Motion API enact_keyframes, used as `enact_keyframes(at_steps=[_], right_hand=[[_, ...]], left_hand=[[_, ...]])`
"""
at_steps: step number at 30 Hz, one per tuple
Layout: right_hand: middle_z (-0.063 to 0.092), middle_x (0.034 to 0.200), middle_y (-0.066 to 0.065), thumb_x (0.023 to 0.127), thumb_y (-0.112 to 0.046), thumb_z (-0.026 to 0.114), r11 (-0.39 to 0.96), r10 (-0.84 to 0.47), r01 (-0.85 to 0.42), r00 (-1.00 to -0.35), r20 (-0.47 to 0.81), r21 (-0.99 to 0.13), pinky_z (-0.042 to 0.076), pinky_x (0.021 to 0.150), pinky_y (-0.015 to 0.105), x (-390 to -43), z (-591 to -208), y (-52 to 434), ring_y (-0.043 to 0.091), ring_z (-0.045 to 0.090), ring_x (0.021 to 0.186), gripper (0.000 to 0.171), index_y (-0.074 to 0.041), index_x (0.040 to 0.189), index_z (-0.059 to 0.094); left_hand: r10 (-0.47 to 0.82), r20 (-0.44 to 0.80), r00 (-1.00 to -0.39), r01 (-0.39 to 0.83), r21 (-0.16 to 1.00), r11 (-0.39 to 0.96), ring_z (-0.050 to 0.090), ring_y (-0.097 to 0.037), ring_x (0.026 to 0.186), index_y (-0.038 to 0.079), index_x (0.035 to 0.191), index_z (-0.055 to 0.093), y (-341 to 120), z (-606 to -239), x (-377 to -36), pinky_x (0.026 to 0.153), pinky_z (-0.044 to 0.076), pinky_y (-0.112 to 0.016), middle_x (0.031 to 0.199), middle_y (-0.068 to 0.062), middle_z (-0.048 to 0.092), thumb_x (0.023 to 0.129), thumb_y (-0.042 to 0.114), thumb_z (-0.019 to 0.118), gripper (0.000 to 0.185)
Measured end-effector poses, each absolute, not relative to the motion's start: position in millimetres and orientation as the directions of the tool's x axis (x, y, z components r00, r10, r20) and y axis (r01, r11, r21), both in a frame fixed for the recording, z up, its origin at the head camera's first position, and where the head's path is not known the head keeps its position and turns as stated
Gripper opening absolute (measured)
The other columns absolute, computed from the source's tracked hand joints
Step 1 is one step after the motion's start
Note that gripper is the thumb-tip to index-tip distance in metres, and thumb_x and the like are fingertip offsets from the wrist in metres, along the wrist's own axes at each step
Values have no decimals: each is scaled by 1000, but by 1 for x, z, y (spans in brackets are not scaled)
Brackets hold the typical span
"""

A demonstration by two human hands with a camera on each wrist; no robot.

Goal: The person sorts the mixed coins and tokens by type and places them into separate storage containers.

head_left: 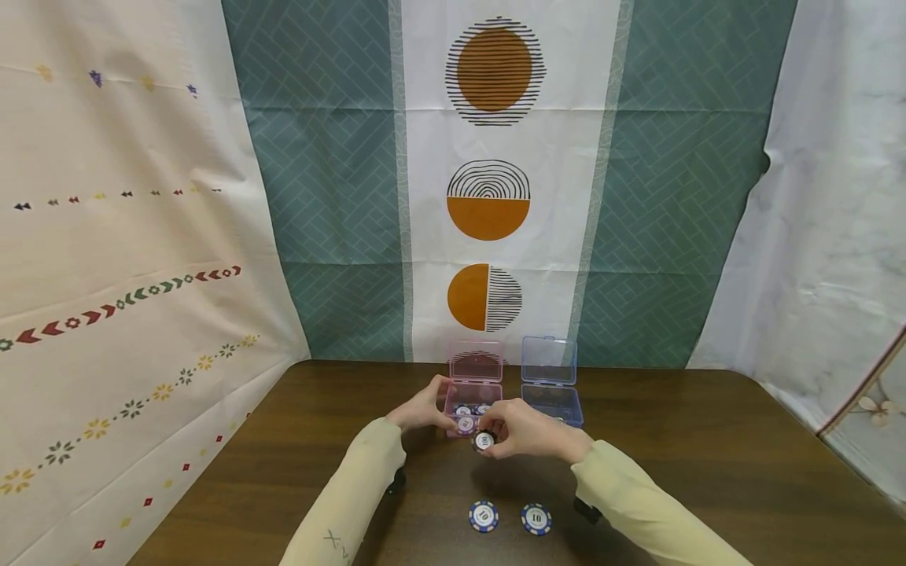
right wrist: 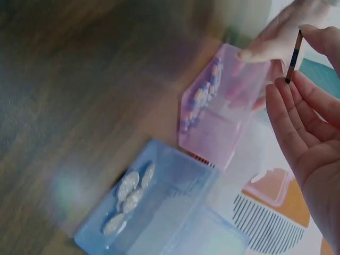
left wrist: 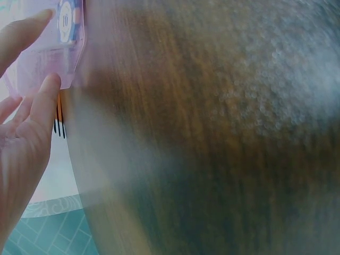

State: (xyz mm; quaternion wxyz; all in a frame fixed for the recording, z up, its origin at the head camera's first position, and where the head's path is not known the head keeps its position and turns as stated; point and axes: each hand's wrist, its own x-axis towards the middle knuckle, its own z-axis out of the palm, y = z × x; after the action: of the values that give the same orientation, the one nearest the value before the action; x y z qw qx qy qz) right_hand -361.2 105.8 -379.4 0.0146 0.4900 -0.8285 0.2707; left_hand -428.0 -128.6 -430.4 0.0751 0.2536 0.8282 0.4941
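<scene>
My left hand [head_left: 422, 407] grips the left side of an open pink clear plastic box [right wrist: 210, 139], its thumb near the front and fingers behind the side wall. Inside the box lie several poker chips [right wrist: 202, 95], one reading 10 in the left wrist view. My right hand [head_left: 532, 429] pinches a dark-edged poker chip [head_left: 484, 442] by its rim between thumb and fingertips. In the head view, this chip's pale face is toward me, just in front of the pink box. The right wrist view shows it edge-on.
An open blue clear box [head_left: 554, 395] stands right of the pink one, with several shiny whitish oval pieces [right wrist: 128, 186] inside. Two blue-and-white poker chips [head_left: 484, 516] lie nearer me on the wooden table [head_left: 679, 440]. A patterned cloth [head_left: 488, 236] hangs behind both raised lids.
</scene>
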Motion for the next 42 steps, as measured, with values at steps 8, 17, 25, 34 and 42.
enact_keyframes(at_steps=[8, 17, 25, 34, 42], right_hand=[[56, 80, -2, 74, -13, 74, 404, -773, -822, -541, 330, -402, 46, 60, 20, -369, -369, 114, 13, 52, 67, 22, -5, 92, 63], [56, 79, -1, 75, -12, 73, 416, -761, -824, -547, 350, -384, 46, 59, 21, -379, -364, 115, 12, 52, 65, 21, -4, 91, 63], [58, 79, 2, 74, -11, 74, 455, -724, -810, -578, 376, -370, 47, 60, 21, -387, -357, 109, 13, 51, 65, 24, -2, 94, 63], [58, 79, 2, 74, -14, 75, 508, -695, -797, -604, 390, -328, 46, 60, 22, -397, -352, 102, 11, 52, 65, 25, 0, 92, 63], [59, 74, 5, 75, -13, 74, 516, -683, -770, -635, 362, -375, 45, 56, 23, -405, -363, 95, 9, 49, 60, 22, 1, 88, 64]], left_hand=[[491, 136, -861, 354, 853, 384, 33, -38, 122, -1, 125, 29, -129, -429, -426, 94, 30, -50, 130, -23, 36, 69, 1, 75, 73], [503, 118, -856, 339, 863, 374, 32, -42, 120, -7, 124, 28, -125, -403, -403, 94, 29, -51, 129, -29, 36, 70, -5, 71, 69], [489, 120, -864, 337, 859, 385, 32, -40, 121, -3, 125, 29, -127, -420, -418, 94, 29, -51, 130, -25, 36, 70, -1, 73, 71], [480, 100, -872, 317, 862, 396, 32, -35, 123, 2, 126, 29, -128, -430, -428, 95, 30, -48, 133, -20, 35, 69, 2, 76, 74], [484, 105, -868, 327, 856, 401, 32, -36, 123, 0, 126, 28, -129, -429, -428, 95, 30, -48, 133, -21, 35, 70, 2, 75, 74]])
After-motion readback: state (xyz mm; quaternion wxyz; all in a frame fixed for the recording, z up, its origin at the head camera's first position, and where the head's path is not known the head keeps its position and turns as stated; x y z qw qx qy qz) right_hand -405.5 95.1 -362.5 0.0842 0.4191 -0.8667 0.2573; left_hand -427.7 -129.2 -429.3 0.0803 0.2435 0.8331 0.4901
